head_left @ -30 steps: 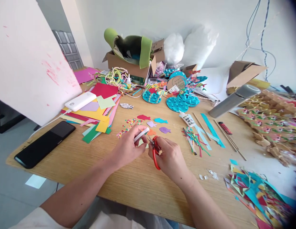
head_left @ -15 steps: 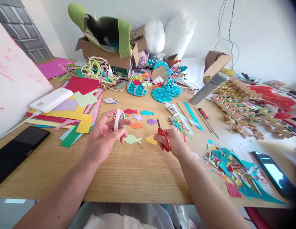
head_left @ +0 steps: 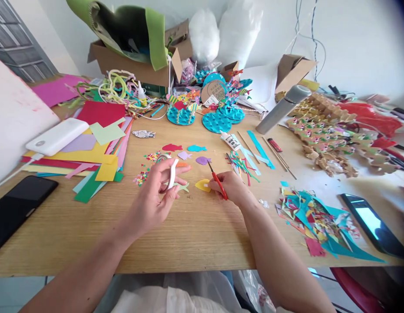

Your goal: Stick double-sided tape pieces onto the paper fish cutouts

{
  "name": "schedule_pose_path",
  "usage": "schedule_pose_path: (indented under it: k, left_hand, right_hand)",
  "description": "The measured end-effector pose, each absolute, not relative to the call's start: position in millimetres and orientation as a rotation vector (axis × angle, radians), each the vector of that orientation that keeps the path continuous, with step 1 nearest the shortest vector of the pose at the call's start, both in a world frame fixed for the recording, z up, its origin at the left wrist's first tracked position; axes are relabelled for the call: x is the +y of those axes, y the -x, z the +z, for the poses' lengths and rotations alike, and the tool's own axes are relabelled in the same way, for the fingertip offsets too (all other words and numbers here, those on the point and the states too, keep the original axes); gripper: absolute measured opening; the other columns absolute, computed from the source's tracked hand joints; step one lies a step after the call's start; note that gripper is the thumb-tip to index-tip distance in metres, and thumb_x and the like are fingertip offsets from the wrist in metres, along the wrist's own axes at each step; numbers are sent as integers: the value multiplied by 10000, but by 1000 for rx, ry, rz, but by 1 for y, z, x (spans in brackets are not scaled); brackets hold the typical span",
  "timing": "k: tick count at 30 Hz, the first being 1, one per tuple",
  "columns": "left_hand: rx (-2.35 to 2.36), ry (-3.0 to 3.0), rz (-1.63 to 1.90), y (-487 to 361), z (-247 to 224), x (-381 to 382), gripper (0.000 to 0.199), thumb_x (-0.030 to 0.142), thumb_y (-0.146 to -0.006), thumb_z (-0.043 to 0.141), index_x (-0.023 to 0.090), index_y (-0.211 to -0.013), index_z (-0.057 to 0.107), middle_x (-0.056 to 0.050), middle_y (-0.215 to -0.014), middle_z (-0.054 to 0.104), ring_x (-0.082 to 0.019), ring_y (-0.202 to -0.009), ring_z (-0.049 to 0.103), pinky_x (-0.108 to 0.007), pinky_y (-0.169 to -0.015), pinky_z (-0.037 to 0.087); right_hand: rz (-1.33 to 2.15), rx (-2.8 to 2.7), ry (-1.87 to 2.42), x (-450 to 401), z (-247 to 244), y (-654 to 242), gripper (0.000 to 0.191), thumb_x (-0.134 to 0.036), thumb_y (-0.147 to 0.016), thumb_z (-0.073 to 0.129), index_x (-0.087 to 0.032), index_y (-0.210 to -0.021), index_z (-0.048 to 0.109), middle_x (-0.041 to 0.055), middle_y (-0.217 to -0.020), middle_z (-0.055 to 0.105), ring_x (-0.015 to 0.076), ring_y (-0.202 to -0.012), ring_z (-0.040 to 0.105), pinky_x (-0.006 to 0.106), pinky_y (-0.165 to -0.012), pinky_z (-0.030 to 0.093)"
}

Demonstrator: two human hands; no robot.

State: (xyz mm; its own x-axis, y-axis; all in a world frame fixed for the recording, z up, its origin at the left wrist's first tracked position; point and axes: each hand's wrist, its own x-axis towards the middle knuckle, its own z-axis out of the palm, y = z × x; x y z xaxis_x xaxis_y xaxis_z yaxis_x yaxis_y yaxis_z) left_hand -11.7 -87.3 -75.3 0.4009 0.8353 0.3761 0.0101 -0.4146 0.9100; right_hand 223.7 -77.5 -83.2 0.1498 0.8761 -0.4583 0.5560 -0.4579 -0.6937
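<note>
My left hand (head_left: pixel 161 189) is raised above the table, its fingers curled around a narrow white roll of tape (head_left: pixel 172 174). Red-handled scissors (head_left: pixel 219 181) are gripped in my right hand (head_left: pixel 233 188), with the blades pointing up and left. Its fingertips meet a yellow paper fish (head_left: pixel 202 185) that has a small white patch. Between and beyond the hands lie paper fish: red (head_left: pixel 172 148), blue (head_left: pixel 197 148), a small lilac one (head_left: pixel 184 155) and a purple one (head_left: pixel 202 161). My left hand partly covers an orange fish (head_left: pixel 181 164) and a pale green fish (head_left: pixel 183 187).
Coloured paper sheets (head_left: pixel 104 111) and a white power bank (head_left: pixel 60 135) lie left, beside a black phone (head_left: pixel 22 208). A glue bottle (head_left: pixel 230 141), thin sticks and a grey flask (head_left: pixel 283 108) stand or lie right. Paper scraps (head_left: pixel 314 217) and another phone (head_left: pixel 368 221) are near the right edge.
My left hand has shifted right with the tape, now tilted, nearer to my right hand. The scissors have turned slightly in my right hand. The whole view has shifted a little.
</note>
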Motion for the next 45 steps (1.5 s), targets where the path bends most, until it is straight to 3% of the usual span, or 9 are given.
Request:
schedule_pose_path:
  k: [5,12,17,22,31,45]
  left_hand:
    - [799,-2139,1033,-1,-96,-88,568,63,-909,436,225,-1421,250,-178,-1403,502,-242,-1210,579,-410,-947,538]
    - [804,-2439,1033,-11,-96,-92,629,26,-912,378,175,-1476,143,-196,-1472,416,-216,-1332,456,-426,-1059,440]
    - [972,-2634,1032,-12,-95,-96,664,13,-902,373,165,-1492,108,-181,-1441,466,-236,-1357,417,-554,-1130,283]
    - [1097,-2676,997,-12,-91,-99,693,-3,-890,370,178,-1495,83,-158,-1444,470,-275,-1396,342,-658,-1131,130]
    - [1132,-2700,904,-13,-95,-100,687,19,-891,373,167,-1502,96,-151,-1464,441,-314,-1452,174,-668,-1127,53]
    - [1031,-2859,695,-18,-96,-113,531,36,-914,331,117,-1437,286,-177,-1271,600,-371,-1383,305,-724,-1052,120]
  right_hand:
    - [1217,-1457,2082,-76,-81,-224,102,-206,-643,599,-143,-563,600,-29,-426,510,82,-371,426,204,-374,294]
    - [1129,-1519,2151,-74,-79,-225,92,-209,-643,593,-136,-596,624,-39,-421,469,79,-391,398,217,-390,254]
    - [1137,-1529,2158,-73,-81,-226,115,-225,-644,586,-151,-555,584,-37,-429,466,75,-396,387,221,-399,256]
    - [1092,-1583,2155,-72,-87,-226,137,-265,-650,604,-156,-567,593,-28,-451,474,82,-412,388,231,-407,247]
    - [983,-1639,2201,-74,-91,-224,179,-294,-662,606,-159,-553,561,-39,-445,433,77,-419,373,228,-410,242]
    - [1058,-1512,2176,-76,-82,-224,163,-286,-654,580,-151,-562,569,-38,-443,441,75,-404,373,212,-392,256]
